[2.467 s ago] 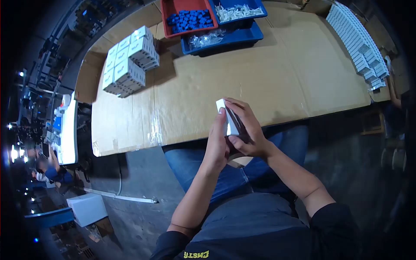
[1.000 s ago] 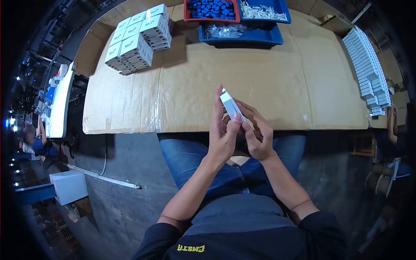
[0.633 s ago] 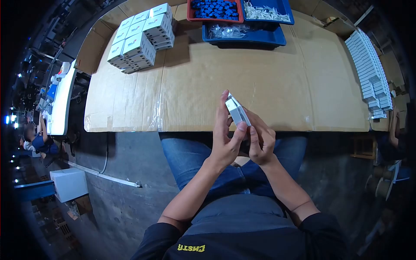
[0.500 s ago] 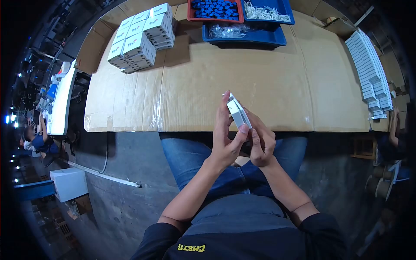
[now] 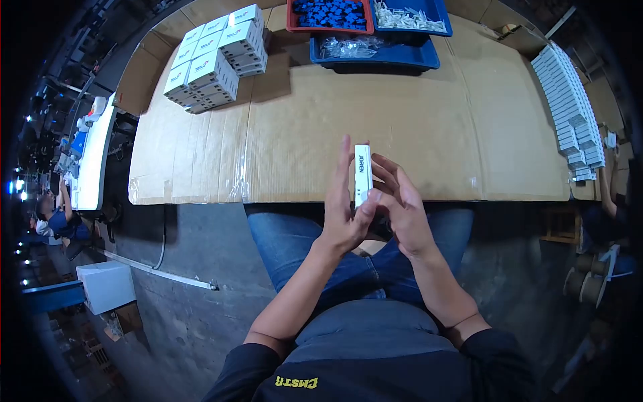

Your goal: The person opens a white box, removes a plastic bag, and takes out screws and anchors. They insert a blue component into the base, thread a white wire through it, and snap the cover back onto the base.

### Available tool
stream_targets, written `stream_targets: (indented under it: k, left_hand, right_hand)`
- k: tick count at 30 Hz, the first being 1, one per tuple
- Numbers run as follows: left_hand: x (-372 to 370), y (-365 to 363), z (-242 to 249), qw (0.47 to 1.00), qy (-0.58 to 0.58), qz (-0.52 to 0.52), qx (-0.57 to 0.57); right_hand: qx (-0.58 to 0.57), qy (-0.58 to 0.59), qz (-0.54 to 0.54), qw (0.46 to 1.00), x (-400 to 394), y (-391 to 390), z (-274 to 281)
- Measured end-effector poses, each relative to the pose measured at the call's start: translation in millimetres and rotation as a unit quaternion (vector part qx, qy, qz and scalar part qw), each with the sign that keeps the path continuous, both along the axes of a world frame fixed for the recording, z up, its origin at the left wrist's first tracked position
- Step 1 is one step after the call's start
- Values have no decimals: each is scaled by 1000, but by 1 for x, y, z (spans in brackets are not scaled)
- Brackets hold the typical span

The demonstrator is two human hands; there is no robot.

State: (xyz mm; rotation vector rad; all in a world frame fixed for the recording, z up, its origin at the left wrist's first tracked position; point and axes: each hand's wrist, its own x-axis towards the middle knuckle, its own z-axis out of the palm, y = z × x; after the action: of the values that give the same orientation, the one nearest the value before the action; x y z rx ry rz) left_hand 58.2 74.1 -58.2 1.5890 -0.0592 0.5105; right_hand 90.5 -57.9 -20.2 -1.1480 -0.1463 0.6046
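Broadly, the cardboard-covered worktop (image 5: 429, 127) fills the upper half of the frame. A long row of white boxes (image 5: 566, 100) runs down its right edge, a stack of white cartons (image 5: 213, 60) sits at the upper left, and the blue trays (image 5: 375, 50) and red tray (image 5: 328, 17) lie along the top. Lower centre, over my lap and just off the worktop's near edge, my left hand (image 5: 345, 214) and right hand (image 5: 402, 204) hold a small white box (image 5: 362, 175) upright between them. My left fingers (image 5: 343, 167) lie straight along its left face with the thumb pressed at its lower end; my right fingers (image 5: 388, 175) curl against the other side. I judge the grip light, only fingertip pressure on a narrow box, so it could slip and drop to the floor between my knees.
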Motion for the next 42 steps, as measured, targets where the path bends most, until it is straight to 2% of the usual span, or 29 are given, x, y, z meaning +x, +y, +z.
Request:
stream_targets:
  k: [1, 7, 12, 17, 24, 27, 31, 33, 36, 39, 42]
  left_hand:
    - [2, 0, -11, 999, -24, 22, 4]
    - [5, 6, -19, 980, -101, 116, 124]
    - [1, 3, -23, 977, -112, 144, 109]
    - [-1, -3, -12, 978, -107, 163, 78]
    - [2, -4, -16, 973, -128, 169, 91]
    - [2, -7, -17, 973, -129, 172, 89]
    - [2, -11, -16, 973, -122, 176, 86]
    - [3, -11, -19, 972, -127, 176, 86]
    - [4, -12, -23, 977, -110, 163, 81]
    - [7, -6, -23, 988, -71, 112, 84]
    - [7, -3, -24, 991, -49, 65, 106]
  right_hand:
    - [5, -42, 0, 999, -3, 3, -4]
    - [36, -37, -5, 999, -16, 15, -7]
    - [38, -45, -26, 998, -28, 22, -2]
    - [-15, -108, -24, 994, -37, 19, -7]
    - [-63, -165, -28, 984, -38, 15, -11]
    - [-74, -195, -69, 976, -39, 17, -15]
    - [-76, -122, -23, 989, -38, 9, -8]
    - [-85, -151, -22, 985, -34, 6, -12]
    - [-73, -161, -30, 984, -31, 8, -9]
    - [-77, -114, 7, 991, -15, 6, -14]
    - [-70, -152, 26, 986, -2, -3, -9]
